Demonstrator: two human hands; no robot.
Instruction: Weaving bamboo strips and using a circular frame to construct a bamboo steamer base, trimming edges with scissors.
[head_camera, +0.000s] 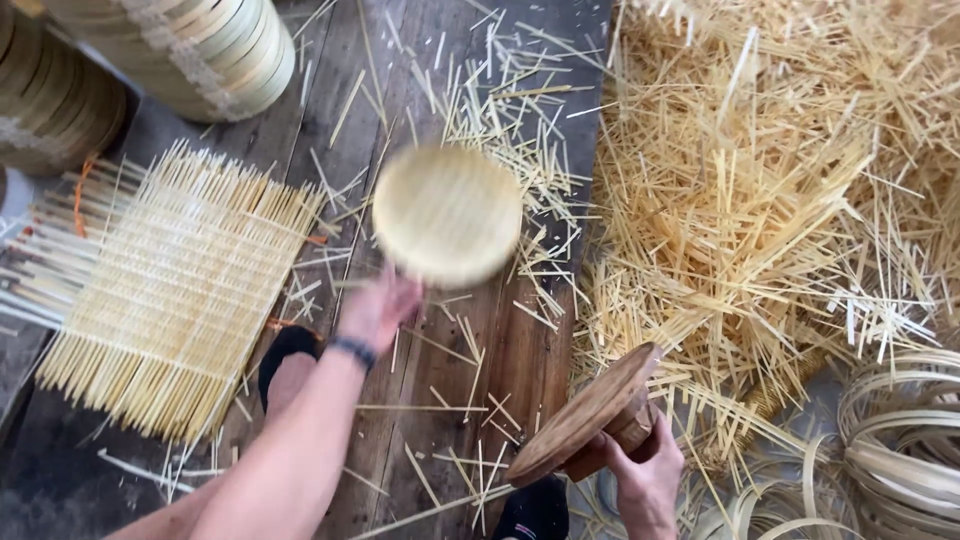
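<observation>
My left hand (378, 308) holds up a round woven bamboo disc (447, 214) by its lower edge; the disc is blurred from motion and hangs above the wooden floor. My right hand (645, 472) grips a round wooden disc-shaped block (585, 412) by its underside, tilted, at the lower right. A dark band sits on my left wrist. My two feet in black socks show below, one near my left forearm and one at the bottom edge.
A flat woven mat of bamboo strips (175, 290) lies at left. A large heap of loose bamboo sticks (770, 190) fills the right. Stacked bamboo rings (190, 50) stand at top left; coiled bamboo strips (900, 440) lie at lower right.
</observation>
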